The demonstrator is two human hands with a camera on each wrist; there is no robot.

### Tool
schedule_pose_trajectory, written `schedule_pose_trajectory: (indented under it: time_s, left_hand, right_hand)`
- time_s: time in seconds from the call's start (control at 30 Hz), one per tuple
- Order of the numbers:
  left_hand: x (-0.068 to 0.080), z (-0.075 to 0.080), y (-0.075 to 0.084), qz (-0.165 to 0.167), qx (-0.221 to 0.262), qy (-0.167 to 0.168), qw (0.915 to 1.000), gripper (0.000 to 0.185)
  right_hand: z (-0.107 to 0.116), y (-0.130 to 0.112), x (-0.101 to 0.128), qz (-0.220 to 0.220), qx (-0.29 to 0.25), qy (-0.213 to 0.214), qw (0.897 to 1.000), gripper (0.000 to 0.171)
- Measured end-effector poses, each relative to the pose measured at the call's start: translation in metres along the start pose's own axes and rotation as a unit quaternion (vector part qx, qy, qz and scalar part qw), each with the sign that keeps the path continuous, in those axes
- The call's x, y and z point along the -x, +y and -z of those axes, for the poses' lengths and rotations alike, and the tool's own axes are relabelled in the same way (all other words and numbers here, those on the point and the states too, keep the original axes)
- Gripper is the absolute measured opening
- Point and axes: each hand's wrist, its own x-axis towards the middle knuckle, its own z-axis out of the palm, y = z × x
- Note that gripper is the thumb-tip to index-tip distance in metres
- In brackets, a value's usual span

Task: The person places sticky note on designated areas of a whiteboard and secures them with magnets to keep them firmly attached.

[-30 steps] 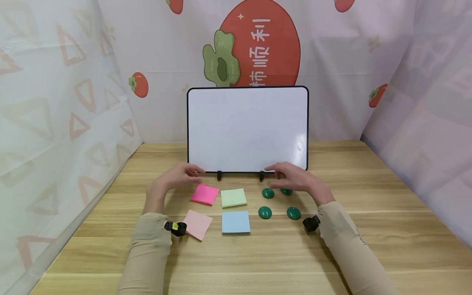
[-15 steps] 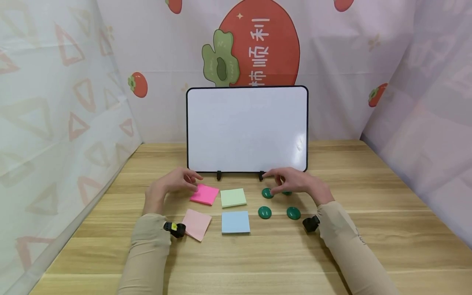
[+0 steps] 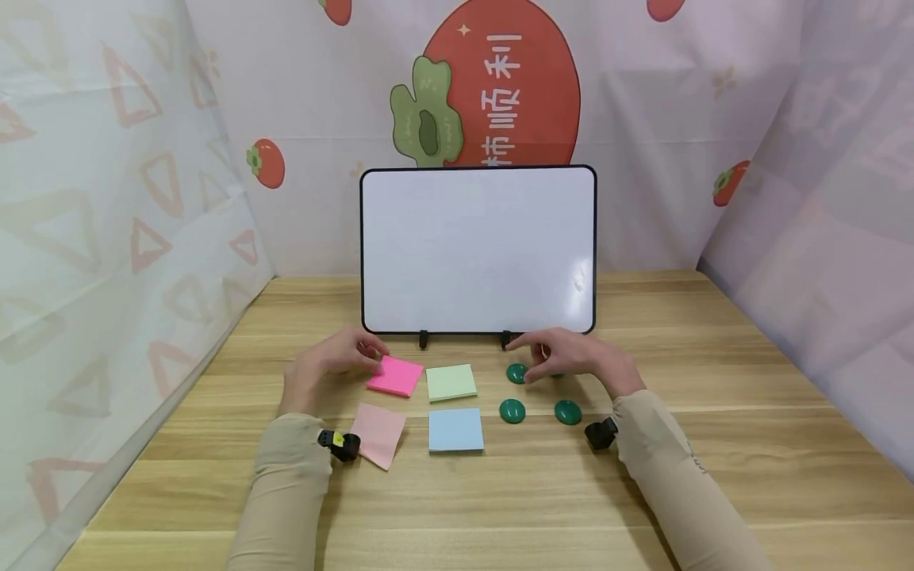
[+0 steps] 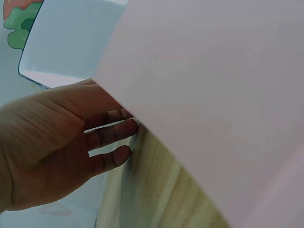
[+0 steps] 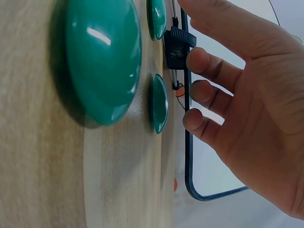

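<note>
Head view: left hand [image 3: 330, 363] relaxed, fingertips at hot-pink sticky pad [image 3: 395, 376]; right hand [image 3: 577, 355] loosely curled over rear green magnet [image 3: 517, 373], nothing pinched. Reach stage, I judge; pinch needed.
Left wrist: fingers [image 4: 111, 134] spread.
Right wrist: fingers [image 5: 202, 90] near magnet [image 5: 159, 103].
Wooden tabletop [image 3: 714, 444], whiteboard [image 3: 478, 250], curtain backdrop.

A large pale pink sheet [image 4: 209, 90] is filling most of the left wrist view, slanting from the top centre down to the lower right and blocking what lies behind it. The left hand [image 4: 57, 142] is showing at the lower left with its fingers [image 4: 111, 134] loosely bent, their tips lying right at the sheet's edge above a strip of wooden desk [image 4: 152, 190]. A corner of the whiteboard [image 4: 66, 42] is showing at the upper left beyond the hand.
</note>
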Motion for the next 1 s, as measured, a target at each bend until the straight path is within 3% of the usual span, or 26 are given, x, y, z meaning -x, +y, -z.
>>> schedule_pose_trajectory:
  time_s: [0.3, 1.0]
  left_hand:
    - [0.0014, 0.0, 0.0046, 0.019, 0.007, -0.005, 0.9998, 0.007]
    - [0.0055, 0.0071, 0.0033, 0.023, -0.019, 0.007, 0.9995, 0.019]
  right_hand:
    - [-0.0031, 0.0034, -0.0013, -0.018, -0.006, -0.017, 1.0, 0.059]
    - [-0.0061, 0.006, -0.0018, -0.026, -0.022, -0.028, 0.999, 0.057]
